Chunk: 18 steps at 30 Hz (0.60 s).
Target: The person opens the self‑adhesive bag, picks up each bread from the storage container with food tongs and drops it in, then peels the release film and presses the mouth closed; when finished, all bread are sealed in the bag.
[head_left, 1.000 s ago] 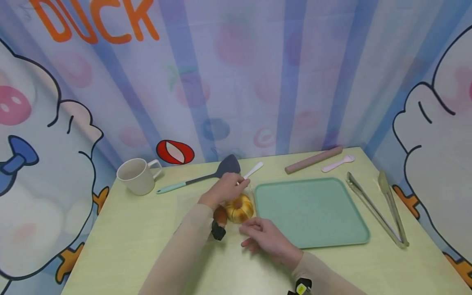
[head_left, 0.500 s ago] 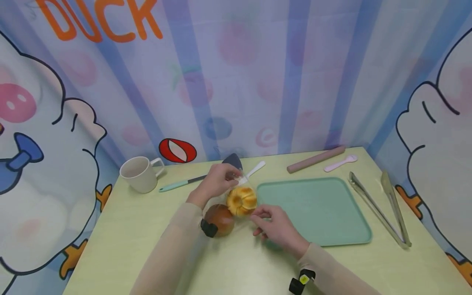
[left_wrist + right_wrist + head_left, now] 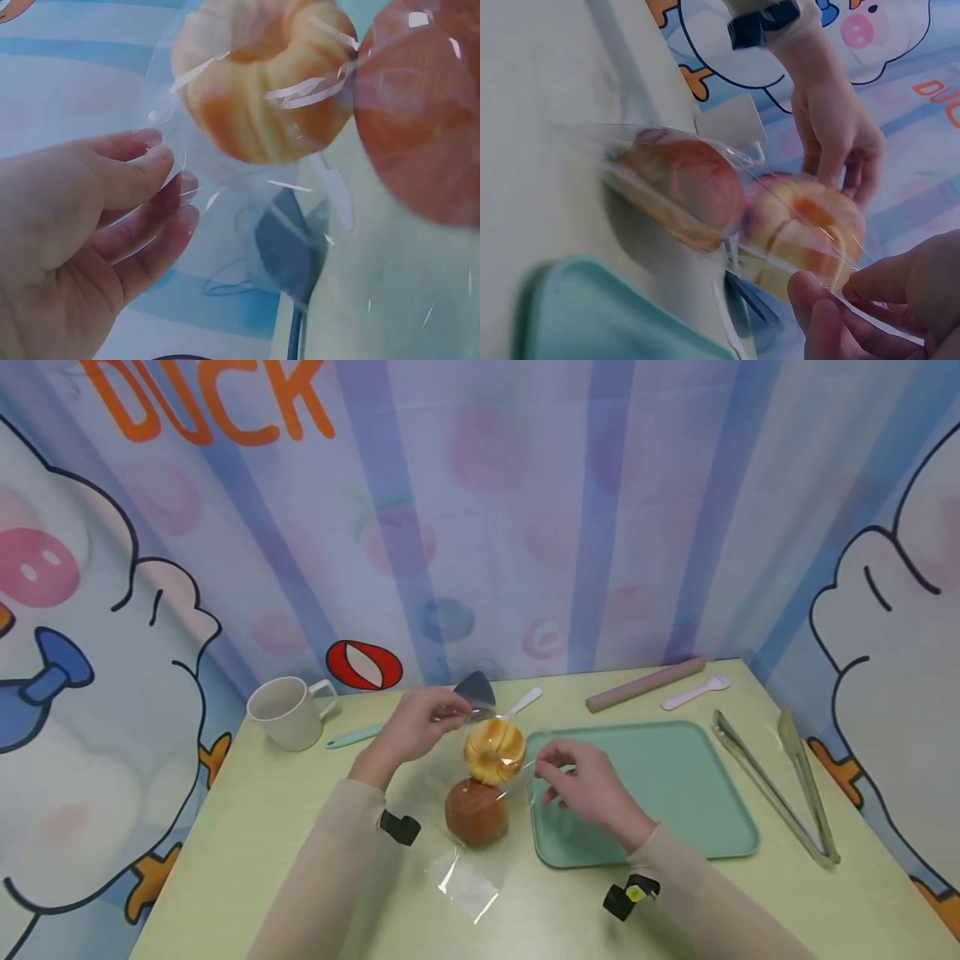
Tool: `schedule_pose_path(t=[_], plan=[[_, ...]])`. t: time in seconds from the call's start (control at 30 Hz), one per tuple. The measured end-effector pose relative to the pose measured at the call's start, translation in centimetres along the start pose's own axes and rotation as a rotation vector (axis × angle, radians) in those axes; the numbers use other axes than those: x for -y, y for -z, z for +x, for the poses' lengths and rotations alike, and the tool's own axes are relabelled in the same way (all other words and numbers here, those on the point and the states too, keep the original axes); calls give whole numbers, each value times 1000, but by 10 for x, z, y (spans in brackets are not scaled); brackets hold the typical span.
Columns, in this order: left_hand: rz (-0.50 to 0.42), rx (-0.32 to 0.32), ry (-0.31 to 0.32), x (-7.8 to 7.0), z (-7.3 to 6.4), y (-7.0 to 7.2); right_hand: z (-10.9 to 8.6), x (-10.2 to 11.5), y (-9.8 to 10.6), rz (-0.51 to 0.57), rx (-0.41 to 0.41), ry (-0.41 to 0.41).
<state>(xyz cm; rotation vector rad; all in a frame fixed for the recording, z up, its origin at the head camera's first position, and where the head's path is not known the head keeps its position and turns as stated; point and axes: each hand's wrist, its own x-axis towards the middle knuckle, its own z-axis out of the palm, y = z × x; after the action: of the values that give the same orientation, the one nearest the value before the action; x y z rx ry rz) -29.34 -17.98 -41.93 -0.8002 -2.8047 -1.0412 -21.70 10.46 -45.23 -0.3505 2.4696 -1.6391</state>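
While L hand (image 3: 420, 727) & R hand (image 3: 588, 781) pinch edges of clear bag (image 3: 467, 887), ring bread (image 3: 494, 752) inside at 12 o'clock of brown bun (image 3: 477, 814). L at 10 o'clock of bag, R at 3. Bag outline faint; can't tell if btm touches table (image 3: 217, 860). L wrist view cuts off brown bun. Spatula (image 3: 476, 688), 12 o'clock, shaft hidden behind L hand; tray (image 3: 667, 785), 3 o'clock, partly behind R hand.

A pale mug (image 3: 285, 717) stands at the left of the table (image 3: 217, 868), near a mint-handled turner (image 3: 354, 737) and a white utensil (image 3: 527, 699). Farther right lies a green tray (image 3: 652, 793) — a mauve rod (image 3: 645, 684) and a pink utensil (image 3: 696, 692) beyond it, spread metal tongs (image 3: 761, 777) beside it. Behind hangs a striped, cartoon-printed cloth (image 3: 510, 527).
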Motion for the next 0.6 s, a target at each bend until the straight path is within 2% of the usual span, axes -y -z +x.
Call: schedule_pose_path(t=[0.23, 0.47, 0.6], plan=[[-37, -59, 53, -2, -14, 13, 10, 6, 19, -103, -18, 103], [-68, -128, 34, -4, -26, 20, 17, 14, 30, -238, -25, 243], [-101, -197, 28, -3, -35, 22, 20, 21, 31, -296, -31, 305]])
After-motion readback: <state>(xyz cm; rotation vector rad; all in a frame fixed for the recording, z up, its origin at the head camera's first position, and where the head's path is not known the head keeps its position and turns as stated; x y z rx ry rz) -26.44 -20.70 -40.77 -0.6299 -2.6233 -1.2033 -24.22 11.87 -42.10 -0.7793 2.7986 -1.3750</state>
